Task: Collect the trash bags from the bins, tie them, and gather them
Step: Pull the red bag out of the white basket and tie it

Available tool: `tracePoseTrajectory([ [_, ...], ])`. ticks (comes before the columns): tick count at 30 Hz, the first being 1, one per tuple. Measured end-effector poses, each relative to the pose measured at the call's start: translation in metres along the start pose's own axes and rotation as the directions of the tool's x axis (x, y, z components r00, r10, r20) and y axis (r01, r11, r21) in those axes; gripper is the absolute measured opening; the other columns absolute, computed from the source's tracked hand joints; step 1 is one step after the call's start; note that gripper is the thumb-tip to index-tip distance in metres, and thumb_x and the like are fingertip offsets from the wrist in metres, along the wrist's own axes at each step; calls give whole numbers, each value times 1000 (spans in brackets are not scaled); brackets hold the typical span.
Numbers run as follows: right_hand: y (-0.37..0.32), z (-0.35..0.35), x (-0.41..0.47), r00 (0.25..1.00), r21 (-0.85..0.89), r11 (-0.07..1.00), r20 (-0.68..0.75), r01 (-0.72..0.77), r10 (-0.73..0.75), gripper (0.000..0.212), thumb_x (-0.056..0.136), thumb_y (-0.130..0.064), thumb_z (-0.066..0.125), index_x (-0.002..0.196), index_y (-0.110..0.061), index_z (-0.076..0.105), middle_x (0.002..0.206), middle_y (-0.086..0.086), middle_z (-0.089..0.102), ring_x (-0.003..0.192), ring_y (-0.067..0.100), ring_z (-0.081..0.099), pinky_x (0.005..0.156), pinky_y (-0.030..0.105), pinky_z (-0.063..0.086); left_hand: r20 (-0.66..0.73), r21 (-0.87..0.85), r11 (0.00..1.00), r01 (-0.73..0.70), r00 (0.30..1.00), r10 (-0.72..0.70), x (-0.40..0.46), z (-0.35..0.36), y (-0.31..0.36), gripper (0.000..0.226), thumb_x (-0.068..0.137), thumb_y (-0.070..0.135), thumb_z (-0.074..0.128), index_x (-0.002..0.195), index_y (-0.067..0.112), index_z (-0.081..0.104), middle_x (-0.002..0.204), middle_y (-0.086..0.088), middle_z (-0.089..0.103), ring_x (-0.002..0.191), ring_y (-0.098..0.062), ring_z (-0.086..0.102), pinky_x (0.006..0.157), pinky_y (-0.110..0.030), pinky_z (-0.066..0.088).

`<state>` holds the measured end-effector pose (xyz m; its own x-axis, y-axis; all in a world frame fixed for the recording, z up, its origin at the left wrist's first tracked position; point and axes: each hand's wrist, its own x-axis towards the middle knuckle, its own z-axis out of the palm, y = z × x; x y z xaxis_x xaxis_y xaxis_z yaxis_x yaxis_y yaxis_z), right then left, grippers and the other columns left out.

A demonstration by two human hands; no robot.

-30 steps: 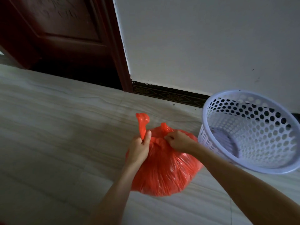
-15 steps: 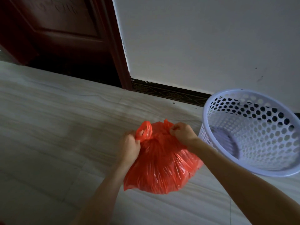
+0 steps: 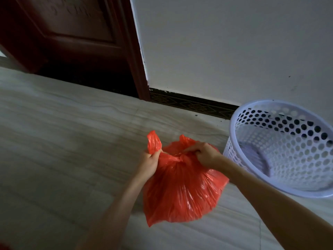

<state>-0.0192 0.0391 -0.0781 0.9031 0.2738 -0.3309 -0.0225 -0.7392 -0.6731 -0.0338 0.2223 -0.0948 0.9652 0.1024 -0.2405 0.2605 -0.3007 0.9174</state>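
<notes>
**A:** Starting at the left: dark wooden door (image 3: 72,42) up at the far left edge of the floor (image 3: 63,141), then pale tile running across. Now the left hand (image 3: 148,164), fist closed on one handle (image 3: 153,141) of the red trash bag (image 3: 182,192), that ear poking up out of the grip.

**B:** And the bag hangs between both hands, over the middle of the floor, bulging, neck bunched tight. Whether its bottom touches the tile I can't tell.

**A:** Right hand (image 3: 204,156) next, fingers clamped on the other handle and the gathered neck. Both hands full, nothing loose.

**B:** Looks to me like the knot is mid-tie, not yet cinched. What worries you?

**A:** Thin film. Pull the two ears apart too hard and one could stretch or tear off, and then there's nothing to tie with. Let one slip, and the neck would likely open and the load sag out.

**B:** The bag is also just beside the white perforated bin (image 3: 281,147) at the right edge of the floor, by the wall (image 3: 225,51). A swing that way could knock the bin over.

**A:** The bin's already bare of any liner, so the lift-out is done.

**B:** Any print to read?

**A:** None. No brand or label on bag or bin. The skirting (image 3: 191,103) carries a pattern, not writing.
</notes>
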Motion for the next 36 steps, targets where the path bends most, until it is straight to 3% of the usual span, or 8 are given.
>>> tracePoseTrajectory([
  [5,-6,4,-4,998,50,997,-31,63,-62,37,79,15,39,95,1,70,104,15,68,93,13,54,95,20,38,-111,218,970,105,990,-83,12,20,7,32,93,18,49,79,-7,63,86,-31,66,89,-39,64,70,-38,44],
  [10,1,6,-8,991,-78,994,113,76,-67,38,85,-47,43,96,-17,64,106,7,60,99,15,49,95,33,37,-89,543,826,151,988,-123,27,24,8,43,98,30,37,101,-4,62,106,-29,64,104,-43,59,86,-44,46],
  [16,9,16,-3,999,-132,990,16,44,-42,33,84,-49,52,103,-24,60,115,6,53,125,31,39,102,52,32,253,-117,920,375,907,-337,16,-7,17,39,93,47,37,93,18,64,92,-4,64,91,-17,59,75,-25,46],
  [20,6,20,0,998,-107,992,-7,60,-61,29,85,-46,50,100,-24,61,104,4,53,117,30,45,104,54,30,321,-75,983,166,938,-134,-9,-13,-6,62,78,10,71,133,15,41,120,-1,55,111,-11,52,81,-6,46],
  [24,3,23,1,999,-82,996,-30,38,-41,42,74,-54,41,98,-25,61,106,5,55,121,31,44,106,55,28,16,55,996,-67,998,66,-13,8,-14,46,68,44,69,100,12,70,102,-10,71,99,-20,63,92,-36,49],
  [27,6,21,-1,998,-32,998,-47,51,-53,32,80,-48,49,94,-22,60,105,5,58,115,28,47,101,49,33,-145,204,949,-242,951,274,-17,26,-12,53,73,49,47,85,4,72,89,-15,68,89,-26,60,84,-34,45],
  [30,8,18,-3,993,10,996,-74,93,-92,16,87,-31,58,89,-15,60,98,5,61,94,18,50,83,32,36,-159,115,954,-279,942,294,-22,36,0,54,78,43,36,87,0,67,92,-16,66,90,-18,57,84,-22,39],
  [36,8,12,-8,996,179,983,-82,50,-36,12,82,-23,67,81,-17,56,73,-13,51,70,2,47,63,12,36,-186,125,936,-330,919,349,-21,41,6,45,82,34,34,76,2,65,78,-9,72,82,-27,67,86,-38,48],
])
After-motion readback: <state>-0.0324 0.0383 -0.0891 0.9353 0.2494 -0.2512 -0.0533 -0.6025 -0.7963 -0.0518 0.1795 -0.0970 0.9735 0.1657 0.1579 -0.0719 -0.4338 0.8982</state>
